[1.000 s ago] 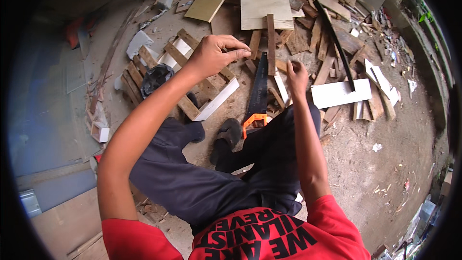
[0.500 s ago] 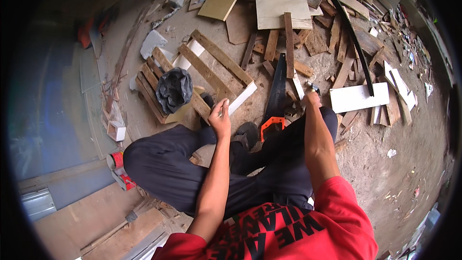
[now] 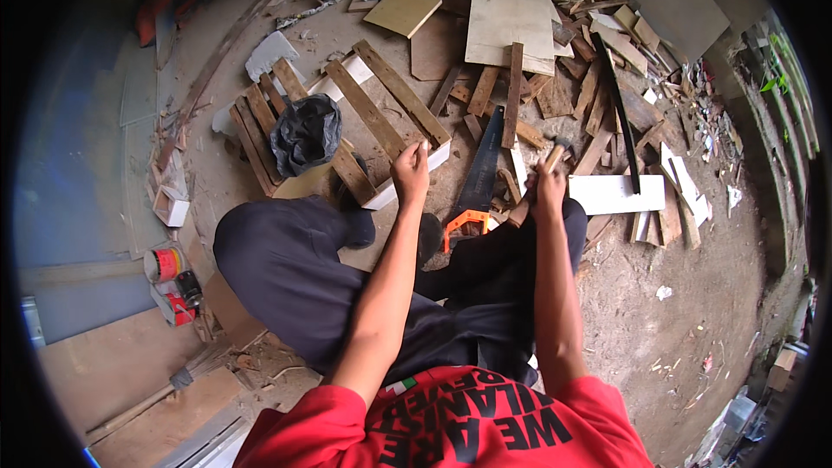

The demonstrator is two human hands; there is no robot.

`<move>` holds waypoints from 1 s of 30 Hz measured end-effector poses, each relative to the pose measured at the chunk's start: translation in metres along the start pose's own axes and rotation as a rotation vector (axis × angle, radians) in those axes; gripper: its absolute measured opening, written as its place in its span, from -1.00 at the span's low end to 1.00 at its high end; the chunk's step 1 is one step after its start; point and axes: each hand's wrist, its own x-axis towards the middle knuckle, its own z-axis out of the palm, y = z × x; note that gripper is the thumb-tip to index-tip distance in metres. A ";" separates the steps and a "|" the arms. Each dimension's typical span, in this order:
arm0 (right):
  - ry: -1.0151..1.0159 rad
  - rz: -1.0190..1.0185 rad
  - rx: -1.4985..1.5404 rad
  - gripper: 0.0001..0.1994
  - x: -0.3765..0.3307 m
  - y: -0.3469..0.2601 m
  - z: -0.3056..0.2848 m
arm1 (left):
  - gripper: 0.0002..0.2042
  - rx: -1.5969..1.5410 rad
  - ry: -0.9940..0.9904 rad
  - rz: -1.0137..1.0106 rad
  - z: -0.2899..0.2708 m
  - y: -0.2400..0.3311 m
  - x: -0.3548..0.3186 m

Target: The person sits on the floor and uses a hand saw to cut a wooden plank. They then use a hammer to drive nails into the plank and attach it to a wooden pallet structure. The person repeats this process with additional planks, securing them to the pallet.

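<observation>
My right hand (image 3: pixel 547 192) is wrapped round the wooden handle of a hammer (image 3: pixel 554 159), its dark head pointing up and away from me, above my right knee. At the near right corner of a slatted wooden frame (image 3: pixel 368 106), my left hand (image 3: pixel 411 172) has thumb and forefinger pinched together by the end of a slat. Whatever sits between those fingertips is too small to make out. The frame has brown slats and a white edge board (image 3: pixel 440 156). A crumpled black plastic bag (image 3: pixel 305 142) rests on its left part.
Between frame and hammer lies a handsaw (image 3: pixel 482 169) with an orange handle. Scrap boards (image 3: pixel 589 95) are heaped at the far right, with a white board (image 3: pixel 617 195) and a long black strip (image 3: pixel 617 104). Red cans (image 3: pixel 163 265) stand at the left.
My left hand has moved from beside the white edge board up to the slat's end. My right hand has raised the hammer slightly, showing more handle. The whole view has shifted a little.
</observation>
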 end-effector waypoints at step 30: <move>-0.292 0.288 -0.126 -0.61 -0.105 0.048 0.009 | -0.82 0.325 -0.291 0.454 0.019 -0.033 0.046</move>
